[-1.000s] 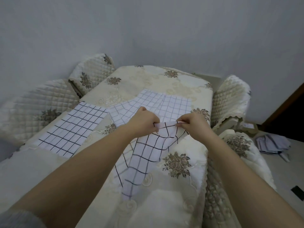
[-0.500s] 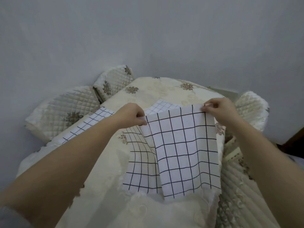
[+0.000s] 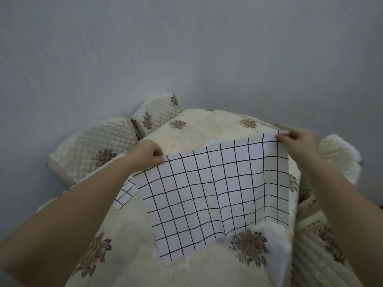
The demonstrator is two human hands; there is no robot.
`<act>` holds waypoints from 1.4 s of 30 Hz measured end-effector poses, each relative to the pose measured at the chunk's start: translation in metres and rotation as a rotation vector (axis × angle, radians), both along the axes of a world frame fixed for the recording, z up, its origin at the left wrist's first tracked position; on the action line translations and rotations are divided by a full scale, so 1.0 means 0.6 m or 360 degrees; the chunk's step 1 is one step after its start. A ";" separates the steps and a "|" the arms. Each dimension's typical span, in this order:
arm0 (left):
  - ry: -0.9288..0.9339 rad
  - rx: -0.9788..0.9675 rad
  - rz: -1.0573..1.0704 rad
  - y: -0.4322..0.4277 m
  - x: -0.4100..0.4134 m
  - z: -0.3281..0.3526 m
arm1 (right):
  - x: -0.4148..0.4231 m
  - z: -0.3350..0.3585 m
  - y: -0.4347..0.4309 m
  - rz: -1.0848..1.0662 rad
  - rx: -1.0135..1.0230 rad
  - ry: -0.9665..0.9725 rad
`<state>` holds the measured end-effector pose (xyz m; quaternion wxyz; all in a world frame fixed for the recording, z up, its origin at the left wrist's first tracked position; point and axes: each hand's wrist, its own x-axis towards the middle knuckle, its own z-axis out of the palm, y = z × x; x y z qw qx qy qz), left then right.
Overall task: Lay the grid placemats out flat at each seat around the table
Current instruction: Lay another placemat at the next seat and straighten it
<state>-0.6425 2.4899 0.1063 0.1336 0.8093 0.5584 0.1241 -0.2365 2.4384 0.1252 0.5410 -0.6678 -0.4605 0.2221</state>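
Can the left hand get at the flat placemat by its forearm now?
Probably not yet: the left hand pinches a top corner of the raised grid placemat, so it is occupied. The flat placemat lies close, partly hidden by the forearm.

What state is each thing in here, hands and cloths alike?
Held placemat, unfolded, hanging from both hands, not yet flat.
Left hand, pinching its top left corner.
Right hand, pinching its top right corner.
Left placemat, flat on the tablecloth, partly hidden.
Far placemat, mostly hidden.

grid placemat [image 3: 215, 195] | white, black lines; held spread above table
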 end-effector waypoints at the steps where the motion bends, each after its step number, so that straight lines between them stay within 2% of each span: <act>1: 0.0009 0.0014 0.0044 0.005 -0.008 -0.001 | 0.000 0.002 0.005 -0.0002 0.0004 0.0024; 11: -0.0112 0.0235 0.0382 0.047 -0.078 0.009 | -0.004 0.018 0.072 -0.0019 0.0088 0.0065; 16: -0.0286 0.0559 0.0514 0.059 -0.093 0.050 | -0.009 0.036 0.093 -0.0012 0.0187 0.0220; 23: -0.0418 0.0915 0.0580 0.019 -0.116 0.093 | -0.008 0.049 0.083 0.0026 0.0276 0.0247; 26: -0.0666 0.0786 0.0670 -0.014 -0.119 0.085 | -0.015 0.045 0.051 0.0045 0.0291 0.0265; 30: -0.1558 0.0358 0.0747 -0.065 -0.117 0.049 | -0.024 0.024 -0.010 0.0268 0.0139 0.0548; 32: -0.1844 0.0225 0.0790 -0.093 -0.117 0.023 | -0.031 0.003 -0.042 0.0377 0.0101 0.0688; 38: -0.2116 0.0047 0.0981 -0.167 -0.136 -0.080 | -0.053 -0.074 -0.125 0.0489 -0.0110 0.1146; 42: -0.2181 -0.0040 0.1054 -0.231 -0.146 -0.142 | -0.063 -0.132 -0.176 0.0341 -0.0333 0.1100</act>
